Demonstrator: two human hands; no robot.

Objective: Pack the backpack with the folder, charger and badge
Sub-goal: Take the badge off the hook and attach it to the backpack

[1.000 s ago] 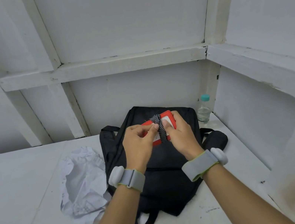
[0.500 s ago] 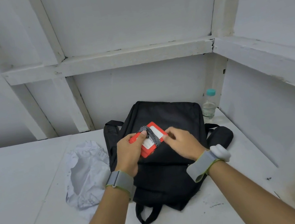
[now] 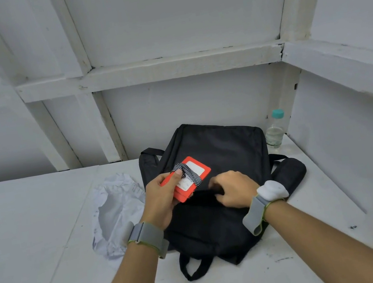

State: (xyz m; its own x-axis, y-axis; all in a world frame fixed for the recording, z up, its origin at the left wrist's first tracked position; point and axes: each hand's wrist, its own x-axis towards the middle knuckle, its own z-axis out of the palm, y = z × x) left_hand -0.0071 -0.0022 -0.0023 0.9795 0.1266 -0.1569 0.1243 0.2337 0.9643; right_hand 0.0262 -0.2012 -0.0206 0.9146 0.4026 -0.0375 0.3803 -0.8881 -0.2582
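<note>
A black backpack (image 3: 219,150) lies flat on the white table. My left hand (image 3: 162,194) holds a red badge holder (image 3: 194,174) with a black-and-white striped lanyard wound around it, just above the middle of the bag. My right hand (image 3: 234,191) rests on the backpack beside the badge, fingers curled and pinching the black fabric at a front pocket edge. No folder or charger is in view.
Crumpled white paper (image 3: 115,207) lies left of the bag. A small clear bottle with a teal cap (image 3: 275,130) stands in the back right corner. White walls with ledges close off the back and right of the table (image 3: 36,240).
My right hand let go of the badge and dropped onto the backpack, gripping its fabric. My left hand keeps the badge and has lowered it slightly toward me.
</note>
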